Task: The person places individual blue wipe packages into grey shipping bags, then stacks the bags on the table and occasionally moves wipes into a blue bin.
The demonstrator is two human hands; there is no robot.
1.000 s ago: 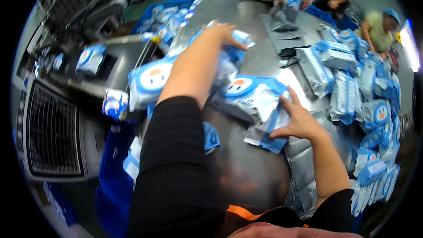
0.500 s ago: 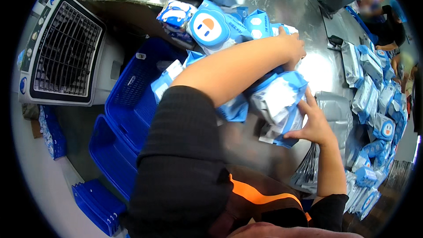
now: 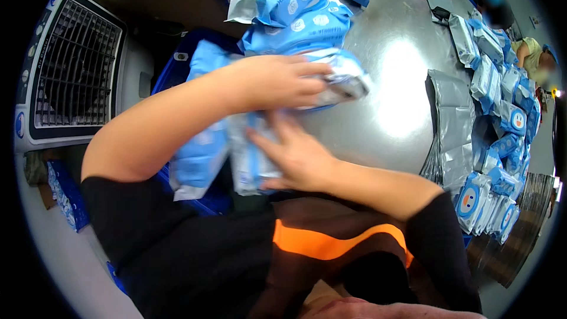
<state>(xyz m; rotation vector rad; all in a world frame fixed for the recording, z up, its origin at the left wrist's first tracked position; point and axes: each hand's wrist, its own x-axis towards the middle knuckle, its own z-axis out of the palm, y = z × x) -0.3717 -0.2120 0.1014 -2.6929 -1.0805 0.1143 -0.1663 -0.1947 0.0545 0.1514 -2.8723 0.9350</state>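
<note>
Mid-frame, left hand (image 3: pixel 286 84) covers upper pack (image 3: pixel 347 72), right hand (image 3: pixel 303 156) spreads on lower pack (image 3: pixel 253 162); grip unclear, I'd press lightly.

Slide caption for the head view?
Left hand and right hand on blue-and-white plastic packs, flat silver plastic bags on a grey metal table.

A white-and-blue soft plastic packet (image 3: pixel 349 75), blurred, lies partly covered under the left hand (image 3: pixel 286 82) on the tabletop (image 3: pixel 384 112). A pale grey-and-blue soft plastic packet (image 3: pixel 247 156) lies lengthwise toward the body, against the right hand (image 3: pixel 307 156).
</note>
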